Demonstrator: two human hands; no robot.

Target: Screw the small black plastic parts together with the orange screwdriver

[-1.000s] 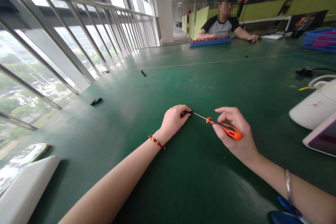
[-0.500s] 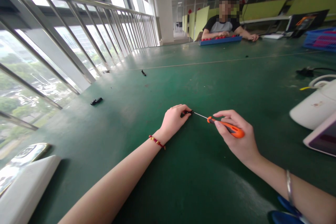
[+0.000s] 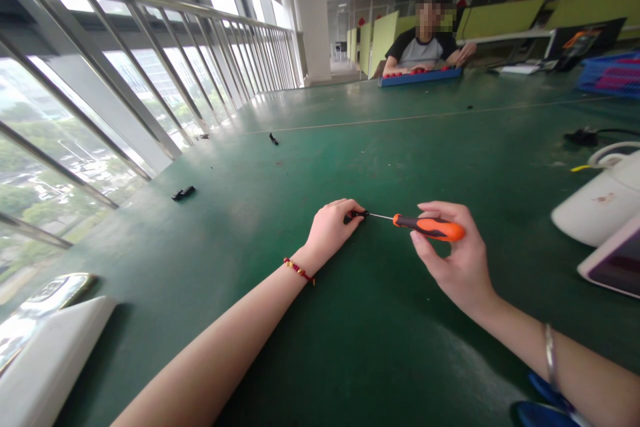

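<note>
Over the middle of the green table point(image 3: 310, 167), my left hand point(image 3: 334, 225) is closed on a small black part point(image 3: 356, 215), pinched between thumb and fingers; much of the part is hidden. My right hand point(image 3: 457, 250) holds an orange and black screwdriver point(image 3: 433, 227) by its handle. The fingers lie along the handle's far side, and the thumb is spread a little below it. The thin metal shaft points left, its tip meeting the black part at my left fingertips; the exact contact is too small to see.
Loose black pieces point(image 3: 184, 193) lie toward the railing point(image 3: 150, 10). A white box point(image 3: 60, 360) is at lower left. At right are a white rounded object point(image 3: 603, 200), a black cable plug point(image 3: 583, 137) and a blue basket point(image 3: 607, 77). A person point(image 3: 423, 47) sits opposite behind a blue tray point(image 3: 420, 78).
The screwdriver's handle has swung up to lie nearly level, and my right thumb has come away from it. My left hand stays still. The person opposite has raised one hand.
</note>
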